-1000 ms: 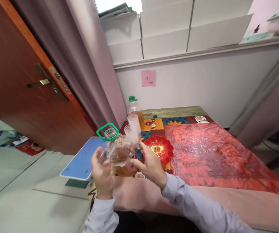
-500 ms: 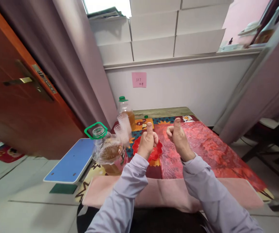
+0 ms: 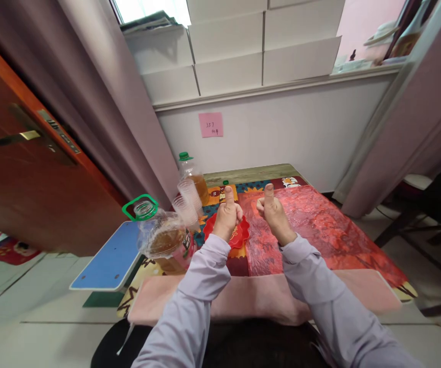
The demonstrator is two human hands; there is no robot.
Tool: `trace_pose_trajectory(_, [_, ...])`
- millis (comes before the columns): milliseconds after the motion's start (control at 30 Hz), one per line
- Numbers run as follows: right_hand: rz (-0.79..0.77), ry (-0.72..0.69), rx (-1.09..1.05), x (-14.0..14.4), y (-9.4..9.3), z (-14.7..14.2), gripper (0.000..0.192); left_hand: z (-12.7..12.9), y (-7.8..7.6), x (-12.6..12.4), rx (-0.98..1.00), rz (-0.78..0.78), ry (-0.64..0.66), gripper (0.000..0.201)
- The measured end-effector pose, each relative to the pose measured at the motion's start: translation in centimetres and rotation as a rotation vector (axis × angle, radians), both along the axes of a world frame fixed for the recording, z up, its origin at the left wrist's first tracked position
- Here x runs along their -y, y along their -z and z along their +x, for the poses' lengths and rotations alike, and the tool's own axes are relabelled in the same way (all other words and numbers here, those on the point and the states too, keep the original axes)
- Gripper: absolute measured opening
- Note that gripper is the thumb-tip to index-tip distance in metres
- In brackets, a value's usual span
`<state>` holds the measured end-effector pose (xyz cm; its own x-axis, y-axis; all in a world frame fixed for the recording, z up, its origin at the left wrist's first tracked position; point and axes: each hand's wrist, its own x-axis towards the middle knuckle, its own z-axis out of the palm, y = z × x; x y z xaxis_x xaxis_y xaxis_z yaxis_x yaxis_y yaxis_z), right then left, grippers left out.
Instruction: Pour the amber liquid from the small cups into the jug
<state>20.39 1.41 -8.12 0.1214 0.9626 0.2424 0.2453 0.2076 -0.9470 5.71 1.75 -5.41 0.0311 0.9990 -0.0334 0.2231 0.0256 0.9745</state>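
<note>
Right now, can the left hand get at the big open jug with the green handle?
Probably yes. The left hand is a closed fist with thumb up, holding nothing, and the jug stands just to its left. Only two stacked clear cups sit near that path, behind it.

My left hand (image 3: pixel 227 219) and right hand (image 3: pixel 274 217) sit side by side above the table (image 3: pixel 358 266), the left over the dish (image 3: pixel 239 235). Left of the dish stands the jug (image 3: pixel 162 240), cups (image 3: pixel 188 203) just behind it, a bottle (image 3: pixel 191 174) farther back. The board (image 3: pixel 109 258) lies left of the jug.
</note>
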Motion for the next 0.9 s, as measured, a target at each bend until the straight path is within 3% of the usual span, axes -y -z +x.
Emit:
trace_pose_trajectory(400, [0.003, 0.019, 0.008, -0.6, 0.6, -0.6, 0.082, -0.3, 0.5, 0.0, 0.016, 0.009, 0.033, 0.094])
trace_pose_trajectory(700, [-0.031, 0.037, 0.017, -1.5, 0.9, -1.2, 0.083, -2.0, 1.7, -1.2, 0.028, 0.034, -0.006, 0.091])
trace_pose_trajectory(800, [-0.06, 0.056, 0.057, -1.2, 1.9, -0.7, 0.082, -3.6, 3.4, 0.9, -0.031, 0.185, -0.072, 0.08])
trace_pose_trajectory(900, [-0.112, 0.088, 0.157, -0.5, 3.9, 0.5, 0.075, -5.7, 5.9, 5.0, -0.176, 0.299, -0.147, 0.059])
